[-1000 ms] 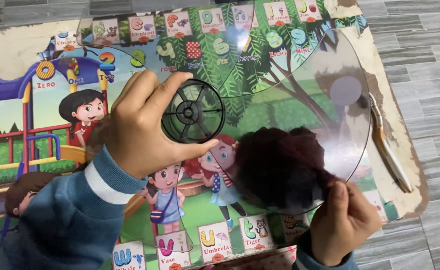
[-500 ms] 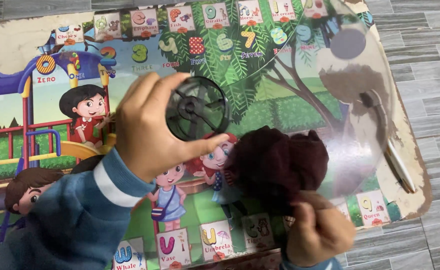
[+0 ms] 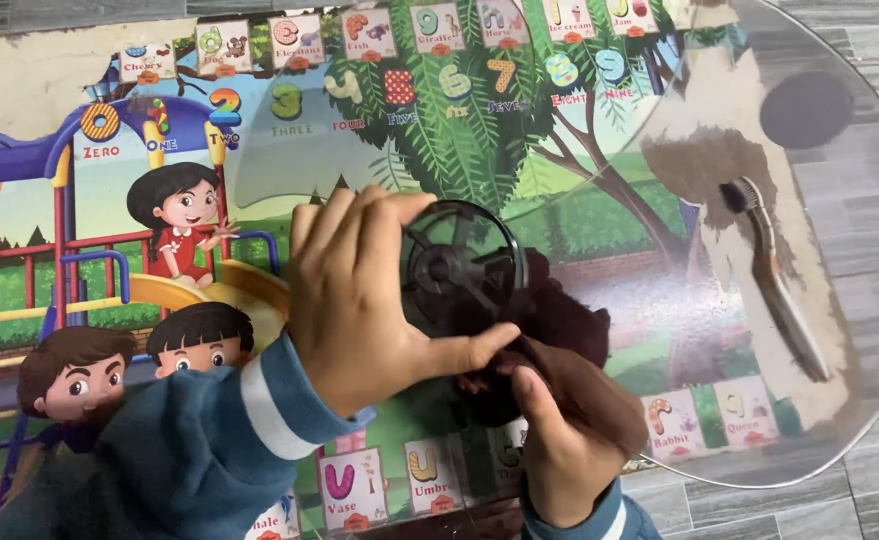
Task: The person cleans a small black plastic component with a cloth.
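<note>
The left hand (image 3: 375,300) is gripping a black round hub (image 3: 465,265) at the centre of a clear plastic disc (image 3: 840,400), fingers curled over its rim, thumb pressing beneath. The right hand (image 3: 570,440) is pinching a dark cloth (image 3: 560,320) against the disc, just beside the hub. A brush (image 3: 775,275) is lying on the colourful mat (image 3: 110,200) underneath.

Left of hands: printed play mat (image 3: 110,260) lies bare, passable.
Right: toothbrush (image 3: 775,270) under clear round pane (image 3: 860,330) blocks.
</note>
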